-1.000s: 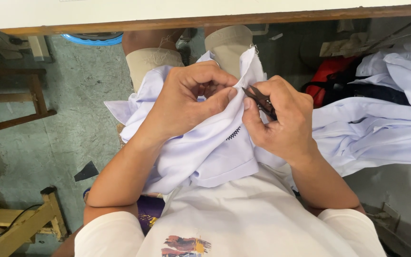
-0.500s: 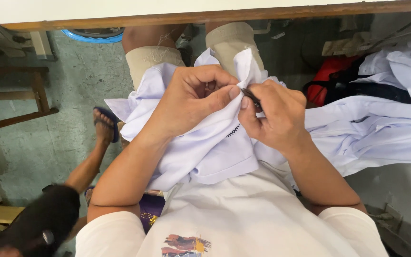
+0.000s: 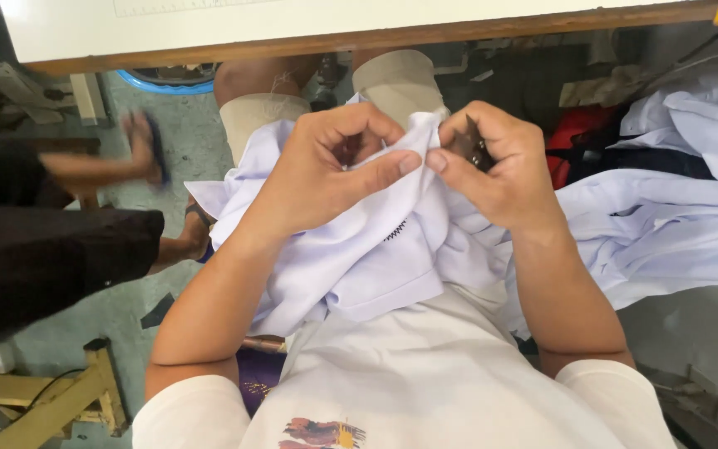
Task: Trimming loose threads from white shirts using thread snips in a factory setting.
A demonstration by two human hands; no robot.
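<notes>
Below the pale surface (image 3: 309, 25), left hand (image 3: 326, 170) pinches white garment (image 3: 359, 249); right hand (image 3: 492, 166) grips small dark snips (image 3: 474, 143), trimming seemingly unfinished.

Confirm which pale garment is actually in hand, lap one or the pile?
The lap garment: both hands pinch its bunched edge. The pile on the person's right lies untouched.

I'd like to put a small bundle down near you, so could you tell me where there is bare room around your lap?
Bare grey-green concrete floor lies between the left forearm and the yellow wooden frame. The white tabletop above looks bare. It is crowded on the right, with heaped pale lilac shirts and red cloth, and a passer-by's foot at the left.
</notes>
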